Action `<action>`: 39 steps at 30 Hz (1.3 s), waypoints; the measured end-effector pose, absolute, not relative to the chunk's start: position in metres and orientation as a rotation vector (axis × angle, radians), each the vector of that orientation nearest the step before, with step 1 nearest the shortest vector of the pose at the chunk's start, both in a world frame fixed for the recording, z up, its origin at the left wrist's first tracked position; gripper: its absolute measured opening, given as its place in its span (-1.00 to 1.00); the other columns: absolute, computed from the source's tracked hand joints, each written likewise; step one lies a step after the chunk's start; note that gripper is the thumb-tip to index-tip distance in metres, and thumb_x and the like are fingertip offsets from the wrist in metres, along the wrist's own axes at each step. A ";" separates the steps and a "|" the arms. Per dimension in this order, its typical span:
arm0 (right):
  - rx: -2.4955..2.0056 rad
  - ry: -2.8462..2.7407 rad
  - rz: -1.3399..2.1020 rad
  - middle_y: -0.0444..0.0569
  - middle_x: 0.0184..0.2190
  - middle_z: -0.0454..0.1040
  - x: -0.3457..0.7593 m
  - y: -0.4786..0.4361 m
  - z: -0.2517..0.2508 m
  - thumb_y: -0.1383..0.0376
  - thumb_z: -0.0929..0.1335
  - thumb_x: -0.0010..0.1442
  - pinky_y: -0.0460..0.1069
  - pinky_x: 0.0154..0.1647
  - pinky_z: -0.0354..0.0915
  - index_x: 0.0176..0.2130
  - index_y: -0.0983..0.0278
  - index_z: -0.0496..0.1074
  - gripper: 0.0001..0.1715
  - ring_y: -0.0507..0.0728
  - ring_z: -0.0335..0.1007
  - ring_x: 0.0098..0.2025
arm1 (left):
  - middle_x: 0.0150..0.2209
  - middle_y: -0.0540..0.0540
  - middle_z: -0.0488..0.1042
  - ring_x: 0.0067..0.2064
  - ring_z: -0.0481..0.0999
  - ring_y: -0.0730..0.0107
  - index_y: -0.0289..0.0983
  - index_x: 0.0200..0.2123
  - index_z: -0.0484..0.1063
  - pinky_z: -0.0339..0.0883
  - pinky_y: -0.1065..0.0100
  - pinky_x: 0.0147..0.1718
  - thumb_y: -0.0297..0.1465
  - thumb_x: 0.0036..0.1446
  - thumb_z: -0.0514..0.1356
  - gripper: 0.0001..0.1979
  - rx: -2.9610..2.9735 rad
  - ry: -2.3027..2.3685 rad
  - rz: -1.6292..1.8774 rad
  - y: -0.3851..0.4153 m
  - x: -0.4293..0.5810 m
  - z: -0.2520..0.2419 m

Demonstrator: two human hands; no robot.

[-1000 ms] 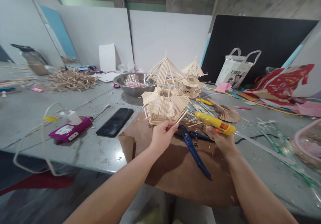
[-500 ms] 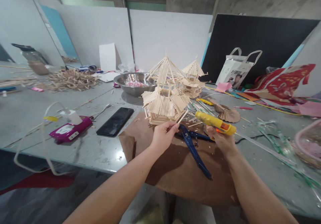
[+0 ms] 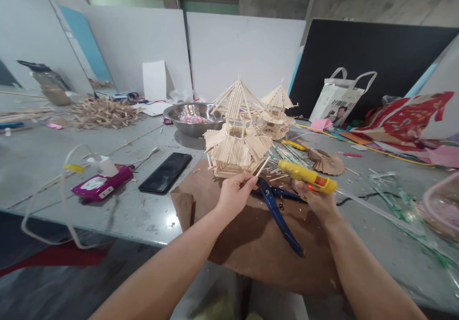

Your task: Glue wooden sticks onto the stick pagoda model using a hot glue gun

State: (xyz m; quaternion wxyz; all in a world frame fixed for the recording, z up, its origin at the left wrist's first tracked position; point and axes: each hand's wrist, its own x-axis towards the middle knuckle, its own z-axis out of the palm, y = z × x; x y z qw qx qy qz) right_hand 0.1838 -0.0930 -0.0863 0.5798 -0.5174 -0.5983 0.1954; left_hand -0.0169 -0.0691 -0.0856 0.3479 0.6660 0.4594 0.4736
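Note:
My left hand pinches a short thin wooden stick, which slants up and to the right from the fingertips. In my right hand is a yellow hot glue gun, its nozzle turned left toward the stick, with a clear glue stick trailing from its back. Just behind my left hand stands a pavilion model built of wooden sticks, with a pointed upper roof of spaced rods. Blue-handled pliers or cutters lie between my hands on brown paper; their jaws are partly hidden.
A second stick pavilion stands behind the first, beside a steel bowl. To the left are a phone, a purple power strip and a stick pile. Clear glue sticks in green-edged wrapping lie at right.
Both hands hold nearly the same pose, with the glue gun and stick hardly moved. The whole view has shifted very slightly.

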 end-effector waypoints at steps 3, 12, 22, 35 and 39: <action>-1.236 -1.393 0.492 -0.20 -0.79 0.15 0.183 -0.094 -0.083 0.01 0.36 -0.19 -0.09 -0.69 0.15 -0.69 0.25 0.24 -0.60 -0.04 0.06 -0.71 | -0.58 -0.01 0.46 -0.59 0.35 0.53 -0.28 -0.47 0.45 0.20 0.51 -0.61 -0.27 -0.02 0.09 -0.78 1.727 1.188 1.230 -0.069 -0.017 -0.085; -1.250 -1.416 0.487 -0.19 -0.78 0.17 0.182 -0.095 -0.083 -0.01 0.36 -0.19 -0.11 -0.73 0.12 -0.66 0.26 0.25 -0.59 -0.04 0.08 -0.71 | -0.58 0.00 0.45 -0.64 0.29 0.58 -0.31 -0.48 0.44 0.18 0.52 -0.63 -0.26 -0.01 0.08 -0.75 1.709 1.181 1.225 -0.070 -0.016 -0.083; -1.289 -1.398 0.467 -0.17 -0.77 0.23 0.181 -0.095 -0.082 -0.02 0.36 -0.24 -0.07 -0.67 0.20 -0.65 0.25 0.28 -0.61 0.00 0.16 -0.69 | -0.59 0.00 0.46 -0.65 0.29 0.58 -0.30 -0.48 0.44 0.17 0.52 -0.64 -0.25 -0.01 0.08 -0.75 1.714 1.178 1.242 -0.068 -0.017 -0.087; -1.288 -1.408 0.424 -0.11 -0.70 0.32 0.181 -0.093 -0.085 0.01 0.36 -0.23 -0.02 -0.56 0.29 -0.65 0.25 0.28 -0.64 0.09 0.30 -0.58 | -0.58 0.00 0.45 -0.63 0.31 0.56 -0.29 -0.49 0.44 0.18 0.52 -0.62 -0.25 -0.01 0.08 -0.76 1.726 1.156 1.246 -0.067 -0.016 -0.088; -1.308 -1.395 0.442 -0.18 -0.78 0.19 0.181 -0.094 -0.083 0.04 0.36 -0.22 -0.06 -0.64 0.22 -0.70 0.23 0.21 -0.63 0.02 0.19 -0.66 | -0.58 0.00 0.46 -0.62 0.31 0.56 -0.29 -0.48 0.44 0.18 0.52 -0.63 -0.25 -0.01 0.08 -0.76 1.728 1.166 1.236 -0.067 -0.016 -0.088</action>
